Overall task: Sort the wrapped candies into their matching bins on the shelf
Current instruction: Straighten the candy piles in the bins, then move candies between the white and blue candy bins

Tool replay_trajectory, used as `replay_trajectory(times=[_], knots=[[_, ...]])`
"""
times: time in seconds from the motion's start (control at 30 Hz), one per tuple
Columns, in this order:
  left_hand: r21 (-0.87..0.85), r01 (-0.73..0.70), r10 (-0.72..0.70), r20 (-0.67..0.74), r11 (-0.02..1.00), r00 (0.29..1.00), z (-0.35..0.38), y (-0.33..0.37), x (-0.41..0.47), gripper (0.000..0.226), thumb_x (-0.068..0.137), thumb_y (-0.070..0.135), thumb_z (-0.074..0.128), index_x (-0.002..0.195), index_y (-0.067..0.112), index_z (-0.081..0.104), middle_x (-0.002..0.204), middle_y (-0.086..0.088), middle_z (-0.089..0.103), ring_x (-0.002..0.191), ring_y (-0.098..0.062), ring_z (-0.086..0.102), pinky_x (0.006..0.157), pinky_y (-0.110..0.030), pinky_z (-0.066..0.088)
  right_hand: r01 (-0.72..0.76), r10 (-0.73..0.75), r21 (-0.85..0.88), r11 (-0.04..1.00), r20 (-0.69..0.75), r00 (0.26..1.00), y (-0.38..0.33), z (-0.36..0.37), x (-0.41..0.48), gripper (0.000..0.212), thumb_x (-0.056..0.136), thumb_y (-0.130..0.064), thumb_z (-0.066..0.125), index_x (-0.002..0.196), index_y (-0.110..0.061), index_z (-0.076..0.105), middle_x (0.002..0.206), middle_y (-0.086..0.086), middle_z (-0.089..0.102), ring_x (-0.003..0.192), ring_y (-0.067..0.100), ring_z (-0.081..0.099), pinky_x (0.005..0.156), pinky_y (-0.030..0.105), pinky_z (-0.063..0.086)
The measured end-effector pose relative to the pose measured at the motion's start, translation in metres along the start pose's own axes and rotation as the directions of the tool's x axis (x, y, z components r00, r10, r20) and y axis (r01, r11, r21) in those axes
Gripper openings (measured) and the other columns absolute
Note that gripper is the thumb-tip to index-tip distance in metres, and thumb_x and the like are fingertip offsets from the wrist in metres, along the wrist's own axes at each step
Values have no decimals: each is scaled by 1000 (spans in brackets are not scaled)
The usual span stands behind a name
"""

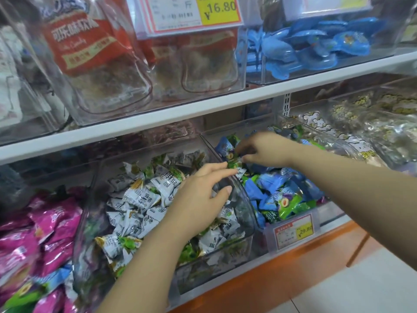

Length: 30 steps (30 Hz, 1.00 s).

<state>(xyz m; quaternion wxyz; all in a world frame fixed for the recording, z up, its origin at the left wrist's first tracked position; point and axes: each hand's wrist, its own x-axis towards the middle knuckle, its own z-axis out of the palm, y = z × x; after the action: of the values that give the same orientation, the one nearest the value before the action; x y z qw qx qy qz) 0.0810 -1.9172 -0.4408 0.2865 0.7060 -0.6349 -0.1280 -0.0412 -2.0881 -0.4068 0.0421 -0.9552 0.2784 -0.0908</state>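
A clear bin (239,199) on the lower shelf holds several white and green wrapped candies (140,197). The bin to its right (228,132) holds blue and green wrapped candies (277,190). My left hand (200,199) hovers over the white candy bin near the divider, fingers spread and relaxed, index finger touching a white-green candy (240,171). My right hand (264,150) reaches into the blue and green bin and pinches a green candy (233,162) between thumb and fingers, right by my left fingertips.
Pink wrapped packs (45,227) fill the bin at the left. Clear bags of pale snacks (361,123) lie at the right. The upper shelf (203,109) carries red-labelled bags (90,53), blue packs (316,46) and a price tag (187,12). Another price tag (293,230) hangs below.
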Motion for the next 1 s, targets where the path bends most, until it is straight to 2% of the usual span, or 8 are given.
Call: replay_trajectory(times=[0.13, 0.27, 0.43, 0.57, 0.67, 0.8, 0.93, 1.0], knots=[[16, -9, 9, -1, 1000, 1000, 1, -1, -1, 37, 96, 35, 48, 130, 49, 47, 138, 34, 32, 110, 6, 42, 112, -42, 27, -39, 49, -161, 986, 55, 997, -5, 18, 17, 34, 88, -33, 59, 122, -25, 61, 117, 1, 63, 107, 23, 57, 88, 31, 44], [0, -19, 19, -9, 1000, 1000, -1, -1, -2, 36, 96, 33, 49, 130, 47, 48, 139, 32, 34, 119, 4, 39, 112, -39, 28, -80, 81, -129, 988, 6, 997, -6, 21, 17, 22, 86, -31, 59, 103, -21, 69, 105, 1, 67, 98, 22, 59, 89, 33, 44], [9, -18, 20, -286, 1000, 958, -7, 6, -2, 40, 96, 27, 51, 134, 39, 47, 123, 21, 52, 102, 4, 49, 85, -9, 39, -123, 308, 421, 899, -406, 861, -15, -2, -19, 12, 82, -27, 69, 89, -19, 74, 79, -4, 69, 73, 8, 60, 70, 22, 45], [-125, -79, 32, -345, 989, 938, -15, 21, -5, 47, 94, 38, 52, 138, 45, 36, 118, 29, 37, 101, 15, 39, 72, 6, 31, 40, 362, 795, 605, -319, 876, -49, -17, -53, 9, 79, -22, 74, 73, -22, 68, 66, -1, 67, 54, -3, 56, 56, 9, 43], [-136, -137, 76, -383, 981, 921, -14, 31, -11, 43, 94, 32, 56, 133, 42, 43, 109, 34, 40, 101, 28, 34, 77, 7, 28, 59, 274, 811, 581, -263, 925, -67, -17, -64, 7, 82, -18, 72, 75, -22, 69, 75, 6, 72, 67, 7, 63, 68, 18, 49], [-66, -3, -25, -421, 998, 907, -16, 20, -18, 41, 93, 27, 56, 132, 38, 48, 117, 22, 47, 96, 15, 40, 82, 0, 29, 61, 296, 825, 561, -270, 916, -55, -18, -71, 12, 87, -14, 66, 79, -21, 70, 79, 0, 74, 77, 8, 69, 77, 18, 52], [52, 243, -206, -379, 969, 902, -25, -2, -24, 43, 95, 27, 53, 137, 33, 45, 136, -2, 48, 107, -14, 49, 94, -26, 36, -68, 406, 786, 615, -241, 882, -26, -11, -76, 8, 87, -17, 65, 81, -18, 71, 82, 5, 73, 80, 19, 68, 79, 30, 52], [116, 270, -206, -393, 956, 896, -27, -8, -24, 42, 94, 29, 53, 136, 31, 48, 134, -5, 51, 117, -21, 49, 104, -37, 38, -112, 395, 769, 630, -193, 898, -20, -6, -77, 7, 88, -19, 65, 83, -20, 71, 81, 1, 72, 75, 7, 66, 77, 19, 51]])
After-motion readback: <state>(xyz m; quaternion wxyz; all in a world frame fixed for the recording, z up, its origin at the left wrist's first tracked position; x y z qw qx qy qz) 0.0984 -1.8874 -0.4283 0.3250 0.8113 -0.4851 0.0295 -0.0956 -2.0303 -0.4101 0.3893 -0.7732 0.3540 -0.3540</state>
